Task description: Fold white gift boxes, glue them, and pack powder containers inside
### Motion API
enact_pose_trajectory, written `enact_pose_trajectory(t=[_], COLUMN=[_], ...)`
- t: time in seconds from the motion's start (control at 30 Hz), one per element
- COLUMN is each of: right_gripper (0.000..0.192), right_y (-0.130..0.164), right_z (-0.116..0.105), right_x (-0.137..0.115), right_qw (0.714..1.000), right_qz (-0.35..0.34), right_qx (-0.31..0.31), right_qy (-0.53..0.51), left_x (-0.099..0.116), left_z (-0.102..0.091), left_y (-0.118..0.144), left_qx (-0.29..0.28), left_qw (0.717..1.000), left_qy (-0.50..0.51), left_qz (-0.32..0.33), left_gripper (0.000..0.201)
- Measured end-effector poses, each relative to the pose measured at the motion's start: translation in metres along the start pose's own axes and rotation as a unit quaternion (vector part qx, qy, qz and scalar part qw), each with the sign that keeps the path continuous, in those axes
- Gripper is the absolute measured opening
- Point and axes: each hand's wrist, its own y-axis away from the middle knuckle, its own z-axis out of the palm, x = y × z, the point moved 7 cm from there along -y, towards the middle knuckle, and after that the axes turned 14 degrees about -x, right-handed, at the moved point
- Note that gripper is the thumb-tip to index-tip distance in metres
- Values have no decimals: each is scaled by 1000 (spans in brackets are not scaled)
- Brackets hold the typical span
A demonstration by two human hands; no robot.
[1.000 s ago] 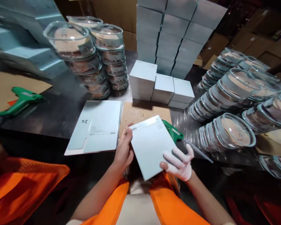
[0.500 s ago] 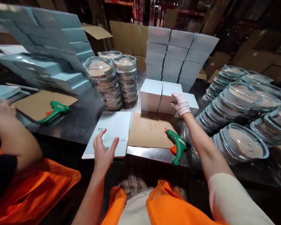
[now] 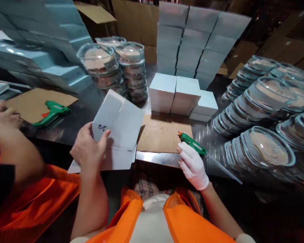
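Note:
My left hand (image 3: 90, 145) grips a flat white carton (image 3: 120, 126) by its left side, the thumb lying on top beside a small black squiggle mark. The carton is tilted up off other flat white pieces, whose edge (image 3: 74, 167) shows below my wrist. My right hand (image 3: 192, 165), in a white glove, is closed around the handle of a green glue gun (image 3: 194, 143); the handle is hidden by the fingers. Its orange nozzle points left over a brown cardboard sheet (image 3: 162, 135), which has glue specks on it.
Finished white boxes (image 3: 173, 89) stand behind the cardboard, with a taller box stack (image 3: 195, 40) behind. Stacked clear round tubs (image 3: 258, 111) line the right; more tubs (image 3: 129, 67) stand back left. At left a co-worker's hand (image 3: 3, 114) is near another green glue gun (image 3: 52, 113).
My left hand has taken hold of the flat carton and lifted it. My right hand has left the white boxes and come down to the glue gun, closing on its handle.

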Motion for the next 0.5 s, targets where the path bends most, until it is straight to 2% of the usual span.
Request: enact_pose_trajectory(t=[0.07, 0.13, 0.17, 0.23, 0.33, 0.4, 0.43, 0.5], right_gripper=[53, 41, 33, 24, 25, 27, 31, 47], right_y=[-21, -40, -46, -50, -37, -17, -6, 16], right_z=[-14, -26, -30, -30, -11, 10, 22, 44], right_x=[-8, -10, -10, -11, -8, -3, -2, -5], right_qw=[999, 993, 990, 988, 979, 940, 907, 811], right_qz=[27, 77, 100, 132, 157, 186, 198, 220], right_qx=[41, 85, 97, 75, -74, -194, -247, -320], right_qy=[4, 15, 18, -1, -105, -212, -280, -437], left_x=[41, 68, 74, 68, 38, 20, 14, 11], left_z=[-8, 0, 6, 14, 22, 33, 41, 59], left_y=[32, 67, 84, 112, 134, 138, 140, 146], left_qx=[-2, -72, -102, -119, -118, -164, -211, -317], left_qw=[992, 964, 948, 928, 931, 940, 937, 912], left_qy=[56, 117, 142, 176, 178, 148, 126, 72], left_qz=[116, 226, 265, 305, 297, 261, 247, 251], left_gripper=[49, 35, 28, 16, 15, 27, 33, 44])
